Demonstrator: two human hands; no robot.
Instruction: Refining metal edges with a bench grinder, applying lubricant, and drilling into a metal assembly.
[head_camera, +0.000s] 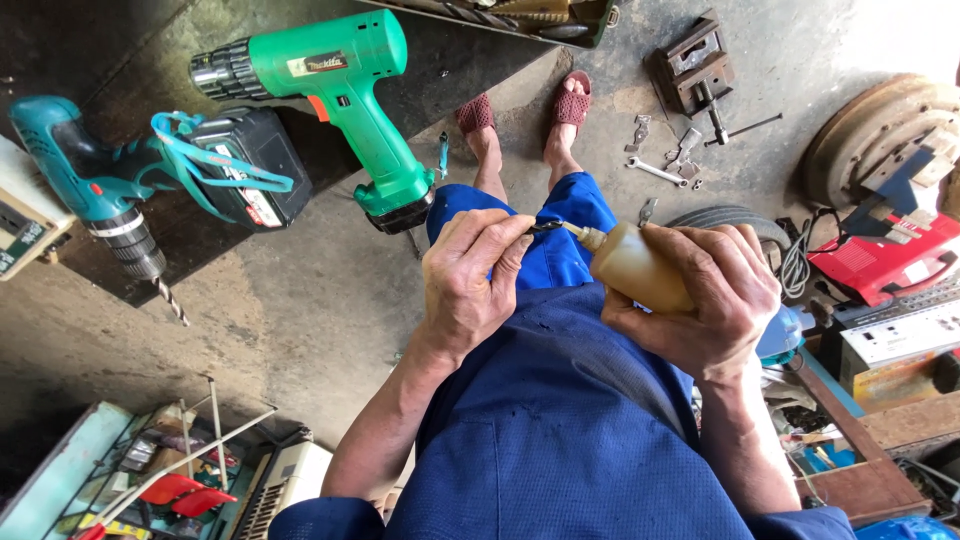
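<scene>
Far left on the dark bench: a teal cordless drill (95, 190) with bit fitted, lying beside a black battery pack (250, 165). Next along, a green cordless drill (340, 90), chuck pointing left, handle toward the knees. Below centre, left hand (470, 280) closed, thumb and forefinger pinching a small dark bit (545, 227), long axis near level, free end pointing right. Touching that end, the pale nozzle of a tan squeeze bottle (640, 268), wrapped firmly in the right hand (705, 300), spout aimed left along the same line. Both hands equally near, meeting tip to tip over blue trousers. Farther right on the concrete floor: a spanner (657, 172), a small vice (692, 68), a red machine casing (880, 255).
</scene>
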